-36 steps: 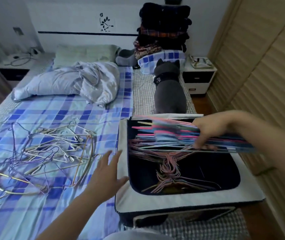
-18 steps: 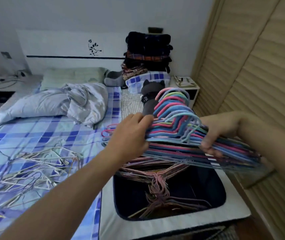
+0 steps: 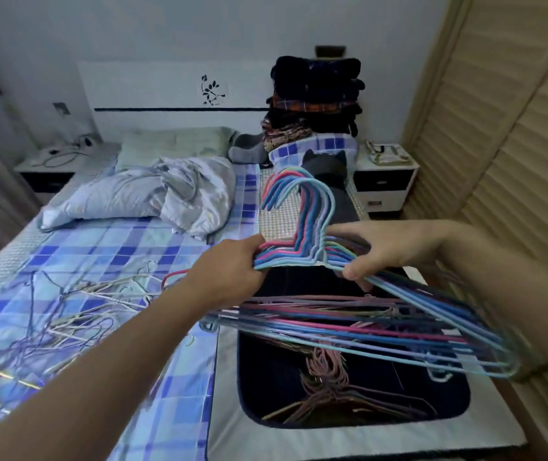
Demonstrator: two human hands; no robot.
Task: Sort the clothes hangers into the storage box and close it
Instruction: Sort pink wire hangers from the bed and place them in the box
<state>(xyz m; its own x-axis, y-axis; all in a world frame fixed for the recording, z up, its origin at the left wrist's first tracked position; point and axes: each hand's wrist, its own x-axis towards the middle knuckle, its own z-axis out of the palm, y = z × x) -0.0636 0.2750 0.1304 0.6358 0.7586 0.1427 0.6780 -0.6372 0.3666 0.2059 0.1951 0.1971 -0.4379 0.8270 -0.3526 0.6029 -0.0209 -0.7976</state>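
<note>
A thick bundle of blue, pink and purple hangers (image 3: 359, 327) hangs in the air above the open storage box (image 3: 365, 440), hooks pointing up and away. My left hand (image 3: 229, 271) grips the bundle's left shoulder. My right hand (image 3: 382, 251) grips it just right of the hooks. Inside the dark box lie pink and tan hangers (image 3: 329, 387). A loose tangle of thin wire hangers (image 3: 66, 314) lies on the checked bedsheet to the left.
A crumpled grey quilt (image 3: 153, 194) and a pillow lie further up the bed. A grey plush toy (image 3: 332, 181) and a stack of folded clothes (image 3: 316, 101) sit behind the box. Slatted wardrobe doors (image 3: 498, 161) run along the right. Nightstands flank the headboard.
My left hand came off the bed and took hold of the bundle's left side. Both hands have lifted the bundle up out of the box and turned its hooks upward.
</note>
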